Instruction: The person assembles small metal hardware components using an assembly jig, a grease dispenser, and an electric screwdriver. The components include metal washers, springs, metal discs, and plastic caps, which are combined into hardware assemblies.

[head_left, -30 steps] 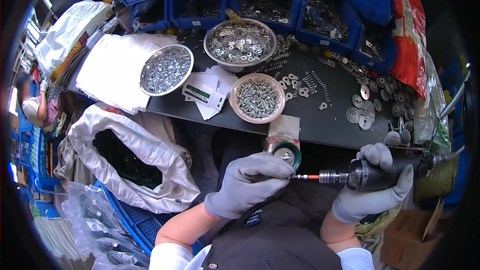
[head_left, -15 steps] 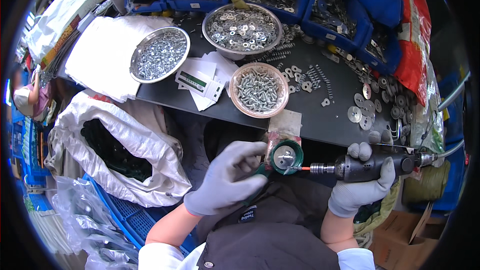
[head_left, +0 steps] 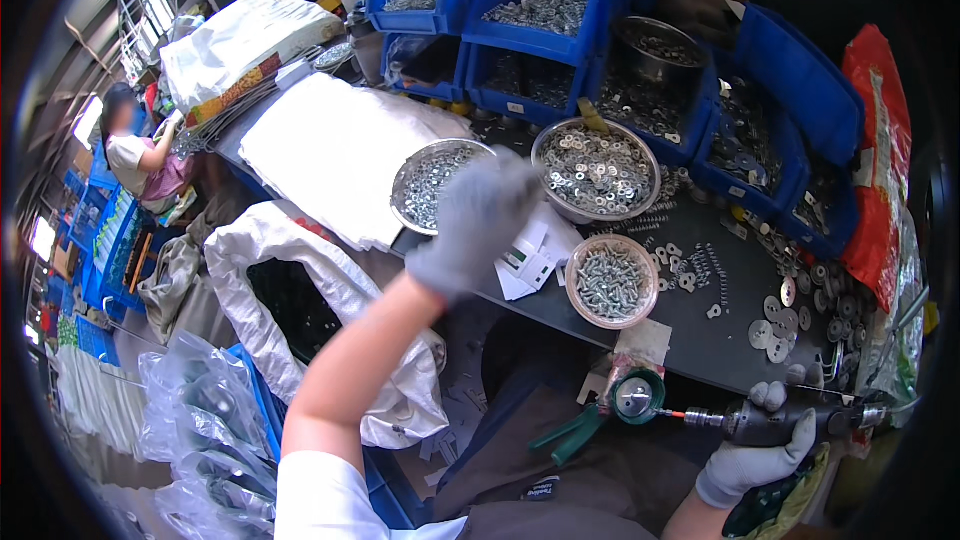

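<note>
Grey-gloved right hand [head_left: 745, 460] around electric screwdriver [head_left: 790, 422]

Left hand [head_left: 478, 225] hovering over steel bowls [head_left: 436, 185]; blue bins [head_left: 560, 10] blocking behind; scattered washers [head_left: 800, 310] crowding bench right; bare strip [head_left: 710, 345] lying open.

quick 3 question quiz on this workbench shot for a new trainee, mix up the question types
1. True or false: the right hand grips a powered driver whose bit meets a green round fixture.
2. Multiple choice: the raised left hand is over
A. the red bag
B. the metal bowls of small hardware
C. the white sack on the floor
3. Fill in: both hands wear ____ gloves.

Key
1. True.
2. B: it is lifted, blurred, in front of the bowl of screws, beside the larger bowl of washers. Whether it holds anything cannot be told.
3. Grey.
</note>
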### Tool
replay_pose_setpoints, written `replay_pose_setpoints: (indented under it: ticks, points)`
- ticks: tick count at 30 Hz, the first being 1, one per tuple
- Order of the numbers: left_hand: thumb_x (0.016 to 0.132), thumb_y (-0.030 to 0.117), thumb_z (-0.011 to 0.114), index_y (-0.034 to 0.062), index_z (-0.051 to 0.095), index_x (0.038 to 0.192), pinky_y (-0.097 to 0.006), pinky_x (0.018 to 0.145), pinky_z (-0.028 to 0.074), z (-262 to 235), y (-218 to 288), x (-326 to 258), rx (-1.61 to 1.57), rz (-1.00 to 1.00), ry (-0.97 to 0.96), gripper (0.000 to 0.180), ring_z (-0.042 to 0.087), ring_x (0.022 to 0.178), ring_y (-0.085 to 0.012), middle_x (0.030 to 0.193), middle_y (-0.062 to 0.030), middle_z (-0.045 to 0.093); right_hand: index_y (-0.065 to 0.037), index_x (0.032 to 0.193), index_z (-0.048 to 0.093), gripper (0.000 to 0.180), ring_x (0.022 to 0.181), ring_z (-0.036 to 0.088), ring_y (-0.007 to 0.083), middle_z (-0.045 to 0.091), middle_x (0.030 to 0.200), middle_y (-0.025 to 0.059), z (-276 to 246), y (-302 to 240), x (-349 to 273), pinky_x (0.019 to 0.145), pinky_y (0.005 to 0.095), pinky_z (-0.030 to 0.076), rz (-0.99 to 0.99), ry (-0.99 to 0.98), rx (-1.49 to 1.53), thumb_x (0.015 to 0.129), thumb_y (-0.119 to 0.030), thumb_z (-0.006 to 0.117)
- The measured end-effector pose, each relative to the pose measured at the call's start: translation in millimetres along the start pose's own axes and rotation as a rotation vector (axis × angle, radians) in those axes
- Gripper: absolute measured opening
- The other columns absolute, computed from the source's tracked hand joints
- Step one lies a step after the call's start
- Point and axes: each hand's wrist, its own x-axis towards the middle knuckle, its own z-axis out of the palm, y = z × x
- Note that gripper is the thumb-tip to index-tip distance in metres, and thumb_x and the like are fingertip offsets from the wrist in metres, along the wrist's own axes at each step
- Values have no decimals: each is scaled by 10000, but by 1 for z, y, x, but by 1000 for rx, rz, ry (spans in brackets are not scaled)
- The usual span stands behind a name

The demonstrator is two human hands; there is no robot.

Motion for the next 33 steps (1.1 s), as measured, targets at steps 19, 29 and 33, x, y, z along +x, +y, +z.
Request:
replay_pose_setpoints:
  ticks: [19,29,33]
  points:
    - [769,179,648,101,680,933,-431,767,492,65,81,-15,-184,263,-624,184,610,889,-307,922,-87,619,10,1258,437,592,680,559,153,580,1049,133,-25,5,12,633,298,445,59,-51,16,781,-319,561]
    - [810,171,661,109,698,918,-391,700,500,54,75,-21,-384,-9,-324,130,639,839,-272,880,-81,664,22,1290,425,590,696,554,134,578,1062,115,-17,-4,17,631,274,417,-34,-90,44,822,-313,553]
    - [802,115,697,79,711,928,-334,646,509,49,78,-33,-354,-43,-171,131,649,739,-253,888,-81,677,32,1314,405,615,710,552,136,540,1115,140,-8,-11,19,651,285,408,-88,-151,98,835,-317,569]
